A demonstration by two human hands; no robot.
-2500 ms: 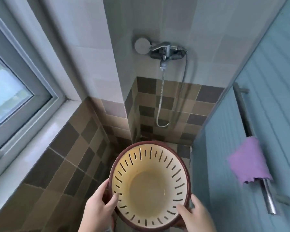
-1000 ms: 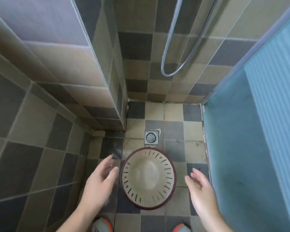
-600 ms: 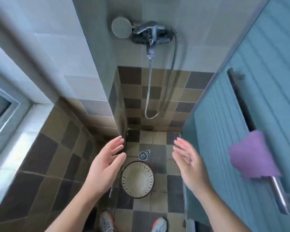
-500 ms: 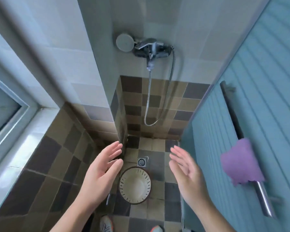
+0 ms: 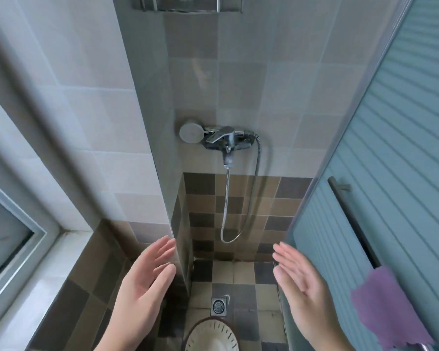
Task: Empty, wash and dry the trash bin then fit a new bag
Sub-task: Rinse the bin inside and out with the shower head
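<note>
Standing emptied on the shower floor, the trash bin (image 5: 211, 335) awaits washing, drying and bagging; left hand (image 5: 142, 287) and right hand (image 5: 302, 287) hover open, holding nothing.

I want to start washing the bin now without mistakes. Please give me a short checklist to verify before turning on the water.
1. Trash bin stands upright on the floor: ok.
2. Bin near floor drain: ok.
3. Left hand and right hand empty and open: ok.
4. Tap lever free to reach: ok.
5. Bin under spout: cannot tell.
6. Purple cloth hanging on the door bar for drying: ok.
</note>
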